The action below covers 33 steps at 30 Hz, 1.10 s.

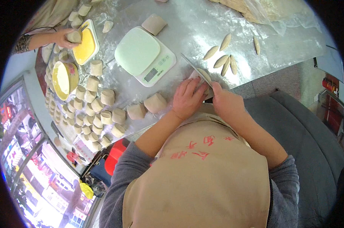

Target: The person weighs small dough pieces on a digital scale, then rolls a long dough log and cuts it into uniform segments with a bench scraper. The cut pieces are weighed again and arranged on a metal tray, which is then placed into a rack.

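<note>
My right hand (227,102) grips a knife (197,69) near the table's front edge, its blade pointing up and left across a piece of dough (204,74). My left hand (187,98) rests on that dough, fingers bent close beside the blade; its hold is partly hidden. Right of the blade lie several slender, pointed dough pieces (221,61), with one more (256,45) farther right. A white digital kitchen scale (145,55) stands to the left, its plate bare. A thick dough piece (154,24) touches its top edge.
Many dough cylinders (107,97) cover the table's left side, around a yellow bowl of white powder (66,80). A co-worker's hand (66,38) holds a dough piece by a tray with yellow contents (85,45). Plastic sheeting (263,14) lies at the back right.
</note>
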Each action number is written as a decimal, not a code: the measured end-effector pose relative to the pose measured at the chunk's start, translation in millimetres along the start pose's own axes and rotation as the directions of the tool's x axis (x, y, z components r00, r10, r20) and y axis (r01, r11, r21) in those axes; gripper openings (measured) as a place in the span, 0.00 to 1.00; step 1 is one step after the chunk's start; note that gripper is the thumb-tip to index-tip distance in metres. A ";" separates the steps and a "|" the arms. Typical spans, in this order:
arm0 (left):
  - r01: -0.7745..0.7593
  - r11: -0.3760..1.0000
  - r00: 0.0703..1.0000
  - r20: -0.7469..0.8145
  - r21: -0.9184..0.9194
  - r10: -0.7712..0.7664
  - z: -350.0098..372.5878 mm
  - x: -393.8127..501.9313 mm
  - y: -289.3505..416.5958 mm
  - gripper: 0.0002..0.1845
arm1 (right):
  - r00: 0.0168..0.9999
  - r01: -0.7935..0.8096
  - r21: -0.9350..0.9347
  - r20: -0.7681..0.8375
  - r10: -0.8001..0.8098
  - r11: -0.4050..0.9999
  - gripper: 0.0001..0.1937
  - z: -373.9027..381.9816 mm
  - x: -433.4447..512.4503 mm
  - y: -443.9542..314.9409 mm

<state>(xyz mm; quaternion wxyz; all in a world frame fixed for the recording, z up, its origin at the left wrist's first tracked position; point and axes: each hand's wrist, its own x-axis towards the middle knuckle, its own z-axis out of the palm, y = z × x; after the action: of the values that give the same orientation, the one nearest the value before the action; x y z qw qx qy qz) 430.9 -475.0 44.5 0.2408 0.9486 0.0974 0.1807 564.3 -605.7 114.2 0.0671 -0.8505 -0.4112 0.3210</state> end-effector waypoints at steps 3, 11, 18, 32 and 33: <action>0.122 0.990 0.992 -0.047 0.070 -0.118 1.7 14.1 8.9 0.29 | 0.999 -0.043 0.032 0.008 0.043 0.999 0.11 4.8 7.9 1.7; 0.640 0.087 0.520 0.346 -0.764 -0.781 -92.2 7.9 -42.5 0.27 | 0.921 -0.256 0.650 -0.061 0.384 0.715 0.20 -22.6 -15.4 41.6; 0.940 0.283 0.314 0.162 -0.191 -0.935 -181.9 -12.7 -167.3 0.23 | 0.949 -0.156 0.837 -0.019 0.314 0.524 0.14 -12.6 -15.4 36.5; 0.473 0.799 0.852 0.039 0.372 -0.523 -80.3 156.1 -193.8 0.25 | 0.985 -0.144 0.459 0.153 0.082 0.877 0.14 -15.1 -31.7 53.2; 0.452 0.778 0.826 0.124 0.437 -0.550 -76.3 163.3 -193.8 0.26 | 0.980 -0.158 0.461 0.180 0.082 0.873 0.14 -20.3 -33.2 61.9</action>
<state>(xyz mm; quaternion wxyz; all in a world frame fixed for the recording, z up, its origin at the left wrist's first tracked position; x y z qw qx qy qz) 531.8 -230.7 59.9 0.0974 0.9306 0.3515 -0.0319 602.0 -667.7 123.1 0.2204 -0.8047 -0.2705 0.4803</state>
